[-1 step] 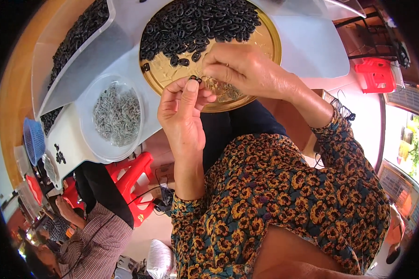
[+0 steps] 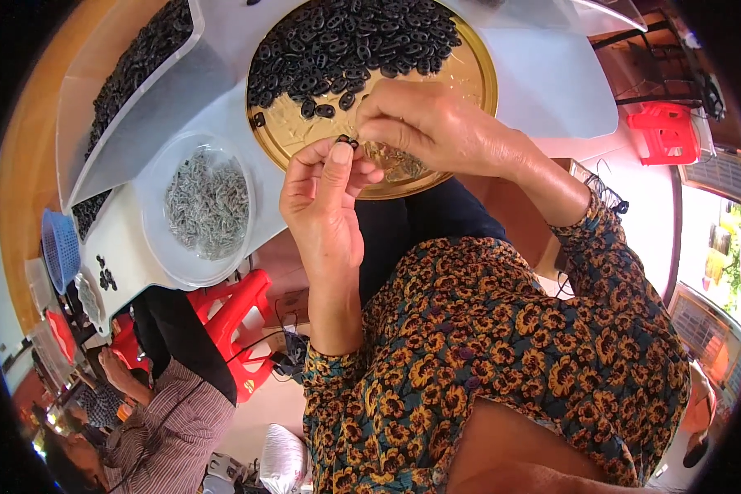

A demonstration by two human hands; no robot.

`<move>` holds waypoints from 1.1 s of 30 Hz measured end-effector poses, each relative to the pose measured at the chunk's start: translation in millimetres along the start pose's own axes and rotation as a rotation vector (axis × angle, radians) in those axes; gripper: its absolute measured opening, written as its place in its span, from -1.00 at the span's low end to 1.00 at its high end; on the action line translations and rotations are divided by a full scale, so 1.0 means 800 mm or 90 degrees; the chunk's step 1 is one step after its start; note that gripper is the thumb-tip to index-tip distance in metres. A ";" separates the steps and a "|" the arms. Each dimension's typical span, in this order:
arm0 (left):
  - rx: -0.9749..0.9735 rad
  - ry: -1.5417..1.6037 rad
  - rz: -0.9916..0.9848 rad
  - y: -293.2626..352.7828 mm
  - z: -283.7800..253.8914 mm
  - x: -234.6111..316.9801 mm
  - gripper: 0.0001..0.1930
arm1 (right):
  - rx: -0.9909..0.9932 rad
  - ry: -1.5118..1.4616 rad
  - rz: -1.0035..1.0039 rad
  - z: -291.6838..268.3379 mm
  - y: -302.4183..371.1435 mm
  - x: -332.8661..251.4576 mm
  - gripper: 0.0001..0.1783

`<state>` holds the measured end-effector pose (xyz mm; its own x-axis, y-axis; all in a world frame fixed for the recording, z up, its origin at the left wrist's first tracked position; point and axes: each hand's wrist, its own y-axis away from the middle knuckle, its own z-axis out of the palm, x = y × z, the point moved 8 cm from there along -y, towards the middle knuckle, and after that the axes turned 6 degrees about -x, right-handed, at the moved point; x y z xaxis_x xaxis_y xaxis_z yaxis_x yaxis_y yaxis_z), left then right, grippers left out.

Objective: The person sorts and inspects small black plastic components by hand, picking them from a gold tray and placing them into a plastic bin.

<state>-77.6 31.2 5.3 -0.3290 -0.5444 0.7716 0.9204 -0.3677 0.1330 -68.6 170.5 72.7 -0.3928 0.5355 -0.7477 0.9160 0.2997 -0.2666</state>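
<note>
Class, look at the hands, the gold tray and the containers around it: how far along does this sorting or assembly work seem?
Done: a clear rectangular bin already holds many black rings. In hand: the left hand and right hand together pinch one small black oval ring over the round gold metal tray. Left: a large heap of loose black rings fills the tray, and the round white bowl holds plenty of small silver metal pieces.

The small black part (image 2: pixel 346 141) is mostly hidden by fingertips, too tiny to tell its shape. The right hand (image 2: pixel 436 128) covers some of the gold tray (image 2: pixel 476 70). The top edge cuts off the tray's black pile (image 2: pixel 346 41).
</note>
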 end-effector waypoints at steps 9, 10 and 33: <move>-0.036 -0.033 -0.013 0.010 0.006 -0.002 -0.85 | -0.086 0.068 -0.049 0.010 0.005 -0.012 -0.79; -0.048 -0.055 -0.011 0.012 0.006 -0.002 -0.86 | -0.084 0.069 -0.052 0.009 0.006 -0.013 -0.79; -0.037 -0.043 -0.032 0.010 -0.001 0.000 -0.86 | -0.037 0.006 0.000 0.005 0.012 0.003 -0.68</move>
<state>-70.4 27.5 5.4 -0.3570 -0.4726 0.8058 0.8890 -0.4367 0.1377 -60.5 171.3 65.5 -0.3940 0.5424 -0.7420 0.9097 0.3455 -0.2305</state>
